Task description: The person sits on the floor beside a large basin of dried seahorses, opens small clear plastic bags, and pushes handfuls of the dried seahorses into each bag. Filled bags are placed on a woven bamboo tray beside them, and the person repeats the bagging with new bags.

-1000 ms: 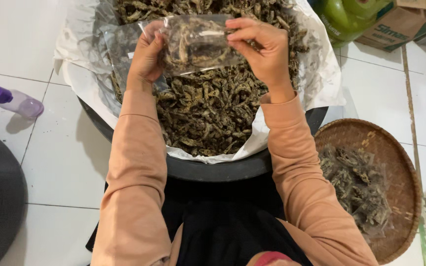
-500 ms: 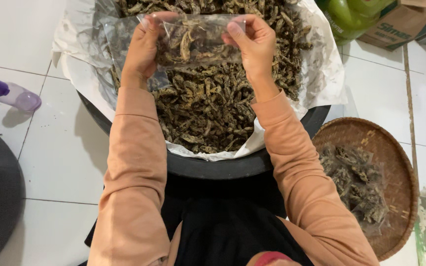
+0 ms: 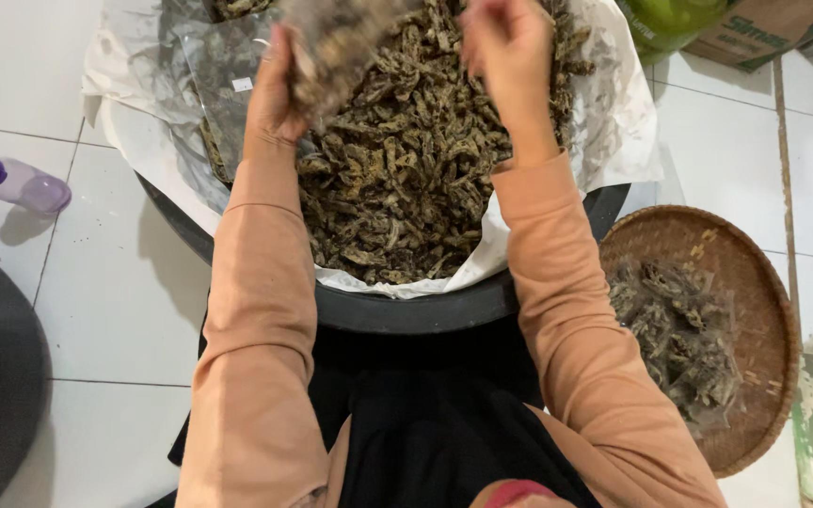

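L hand (image 3: 279, 89) grips clear bag (image 3: 336, 47) part-filled w/ dark dried pieces, held tilted over basin (image 3: 406, 310). R hand (image 3: 510, 42) fingers pinched shut just beside bag; can't tell if touching it. Basin lined w/ paper (image 3: 613, 122), full of dried pieces (image 3: 406, 179). Woven tray (image 3: 755, 301) to R w/ more pieces

This looks like a home floor used for small-scale food packing: white floor tiles (image 3: 115, 310), a big black basin (image 3: 406, 310) lined with white paper and heaped with dried dark pieces, a woven bamboo tray (image 3: 755, 282), a cardboard box (image 3: 755, 33).
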A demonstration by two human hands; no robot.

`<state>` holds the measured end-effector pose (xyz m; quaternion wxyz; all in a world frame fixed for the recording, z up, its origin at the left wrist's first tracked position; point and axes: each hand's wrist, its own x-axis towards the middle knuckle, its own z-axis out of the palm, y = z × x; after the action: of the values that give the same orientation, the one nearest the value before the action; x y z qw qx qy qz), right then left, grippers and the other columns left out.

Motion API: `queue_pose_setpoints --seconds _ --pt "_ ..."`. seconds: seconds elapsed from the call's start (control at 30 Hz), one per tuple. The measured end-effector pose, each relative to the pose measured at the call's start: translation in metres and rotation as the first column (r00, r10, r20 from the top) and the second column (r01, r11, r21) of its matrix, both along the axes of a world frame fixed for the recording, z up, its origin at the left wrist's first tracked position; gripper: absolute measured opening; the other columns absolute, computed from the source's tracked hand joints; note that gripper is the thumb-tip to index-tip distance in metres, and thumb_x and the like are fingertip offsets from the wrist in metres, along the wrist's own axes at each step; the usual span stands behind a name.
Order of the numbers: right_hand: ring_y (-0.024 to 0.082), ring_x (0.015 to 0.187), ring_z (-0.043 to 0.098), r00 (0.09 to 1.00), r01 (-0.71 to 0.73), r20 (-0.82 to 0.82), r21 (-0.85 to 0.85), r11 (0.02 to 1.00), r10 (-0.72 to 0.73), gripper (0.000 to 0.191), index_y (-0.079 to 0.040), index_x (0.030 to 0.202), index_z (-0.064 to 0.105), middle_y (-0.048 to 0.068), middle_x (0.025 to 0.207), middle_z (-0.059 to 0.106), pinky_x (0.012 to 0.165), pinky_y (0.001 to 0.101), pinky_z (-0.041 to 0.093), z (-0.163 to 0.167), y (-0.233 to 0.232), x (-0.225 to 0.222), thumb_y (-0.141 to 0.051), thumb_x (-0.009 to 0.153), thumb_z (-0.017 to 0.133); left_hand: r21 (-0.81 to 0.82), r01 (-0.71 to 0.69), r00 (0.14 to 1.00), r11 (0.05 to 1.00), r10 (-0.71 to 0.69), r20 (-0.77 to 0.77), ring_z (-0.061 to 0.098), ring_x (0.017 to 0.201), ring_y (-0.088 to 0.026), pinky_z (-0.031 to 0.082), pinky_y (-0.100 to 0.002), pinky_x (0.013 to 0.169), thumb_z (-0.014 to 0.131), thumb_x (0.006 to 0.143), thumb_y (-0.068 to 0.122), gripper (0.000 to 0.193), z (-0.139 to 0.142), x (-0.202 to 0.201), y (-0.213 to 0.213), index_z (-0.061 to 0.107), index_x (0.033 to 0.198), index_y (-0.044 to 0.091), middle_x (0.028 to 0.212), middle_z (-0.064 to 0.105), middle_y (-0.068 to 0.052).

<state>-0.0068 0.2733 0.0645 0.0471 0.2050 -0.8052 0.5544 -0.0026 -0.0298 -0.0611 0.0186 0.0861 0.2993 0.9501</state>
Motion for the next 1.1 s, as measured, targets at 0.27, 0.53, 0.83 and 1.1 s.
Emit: queue_pose_setpoints --seconds 0.27,0.53,0.83,1.1 --pt "0.025 0.081 0.071 0.996 -0.085 0.059 0.725 0.684 0.062 0.018 -0.003 0.1 0.072 0.012 0.096 0.076 0.075 0.0427 0.058 -0.04 -0.009 -0.012 -0.009 0.084 0.079 -0.119 -0.184 0.983 0.976 0.183 -0.016 0.059 0.137 -0.025 0.055 -0.045 0.111 0.088 0.08 0.05 0.089 -0.005 -0.01 -0.013 0.047 0.152 0.019 0.149 0.059 -0.006" --pt "0.015 0.083 0.064 0.745 -0.012 -0.643 -0.28 0.96 -0.178 0.021 -0.001 0.12 0.064 0.01 0.103 0.068 0.071 0.0247 0.054 0.049 0.008 0.045 0.009 0.104 0.071 -0.083 -0.047 0.993 0.995 0.038 -0.111 0.064 0.129 -0.023 0.057 -0.044 0.11 0.094 0.085 0.028 0.077 -0.003 -0.008 0.0 0.054 0.149 0.014 0.136 0.068 -0.003" --pt "0.018 0.097 0.076 0.551 0.051 -0.834 0.044 0.998 0.008 0.016 -0.005 0.113 0.073 0.01 0.108 0.076 0.082 0.0309 0.064 0.059 -0.015 0.049 0.003 0.1 0.077 -0.116 0.079 0.993 0.99 -0.089 -0.081 0.066 0.125 -0.026 0.06 -0.045 0.107 0.096 0.082 0.028 0.074 -0.001 0.0 0.018 0.058 0.143 0.012 0.131 0.069 -0.005" --pt "0.032 0.089 0.061 0.995 -0.104 0.04 0.396 0.912 0.096 0.044 -0.014 0.138 0.07 0.019 0.111 0.073 0.076 0.0417 0.046 0.051 0.014 0.083 -0.022 0.095 0.079 -0.422 0.163 0.978 0.892 -0.202 -0.05 0.064 0.127 -0.022 0.057 -0.041 0.103 0.092 0.079 0.047 0.078 0.008 0.016 0.043 0.056 0.14 0.014 0.132 0.067 -0.002"
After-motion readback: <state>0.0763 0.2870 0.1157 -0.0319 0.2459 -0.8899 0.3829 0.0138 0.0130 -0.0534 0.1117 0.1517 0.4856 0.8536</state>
